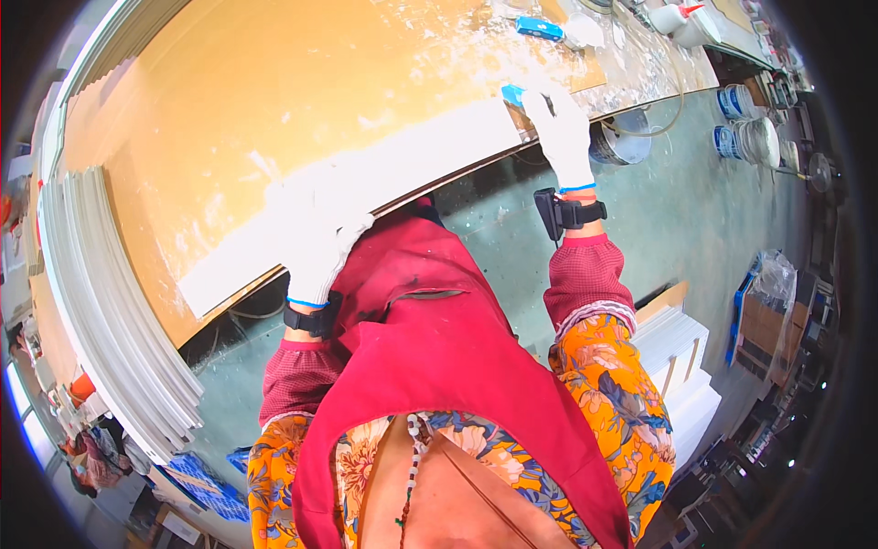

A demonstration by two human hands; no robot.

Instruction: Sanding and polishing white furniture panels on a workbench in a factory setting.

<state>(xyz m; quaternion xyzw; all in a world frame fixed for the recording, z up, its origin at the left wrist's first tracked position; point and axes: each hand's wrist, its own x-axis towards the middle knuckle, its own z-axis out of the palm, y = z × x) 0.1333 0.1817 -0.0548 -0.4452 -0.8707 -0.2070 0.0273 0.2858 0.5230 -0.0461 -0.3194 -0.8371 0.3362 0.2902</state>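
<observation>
A long white board point(402, 174) lies along the near edge of a tan worktable point(274, 82). My left hand point(320, 238), in a white glove, presses flat on the board's left part. My right hand point(562, 133), also gloved, rests at the board's right end and is closed around a small blue tool point(512, 93) that sticks out past the fingers. Black bands sit on both wrists. A red apron and orange flowered sleeves fill the lower view.
A stack of white panels point(110, 311) lines the table's left side. A second blue tool point(540, 29) and white bottles point(686, 20) lie at the table's far right. Paint buckets point(745, 137) stand on the green floor; white panels point(686, 366) are stacked at right.
</observation>
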